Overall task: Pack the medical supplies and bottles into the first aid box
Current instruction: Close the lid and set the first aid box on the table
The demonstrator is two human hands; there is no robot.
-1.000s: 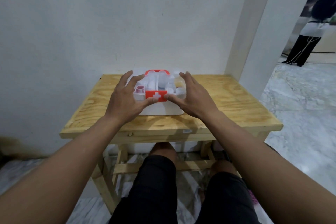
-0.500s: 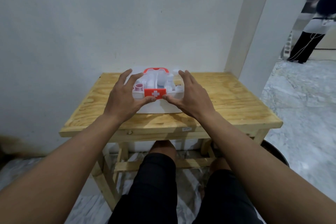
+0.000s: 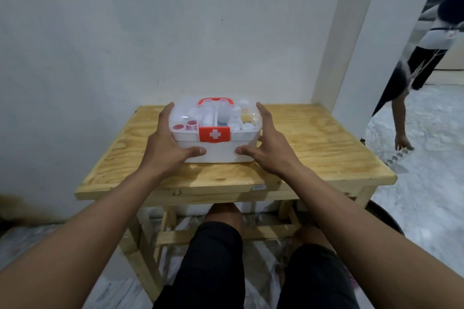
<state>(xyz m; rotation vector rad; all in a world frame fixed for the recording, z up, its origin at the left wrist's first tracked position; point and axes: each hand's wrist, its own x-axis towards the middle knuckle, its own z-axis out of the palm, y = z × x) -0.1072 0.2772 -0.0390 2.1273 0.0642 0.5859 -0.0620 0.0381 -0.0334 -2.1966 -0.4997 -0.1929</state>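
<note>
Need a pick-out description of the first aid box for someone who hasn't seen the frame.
Start at the light wooden table against the white wall. The first aid box sits at its middle, toward the wall. White base, clear lid, red handle, and a red front latch with a white cross mark it out.

Both arms outstretched, left hand (image 3: 165, 150), right hand (image 3: 272, 153), fingers (image 3: 165, 117) straight

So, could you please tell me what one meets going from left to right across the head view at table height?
left hand → first aid box → right hand → bare stretch of wooden table → white pillar → person in the background
</note>
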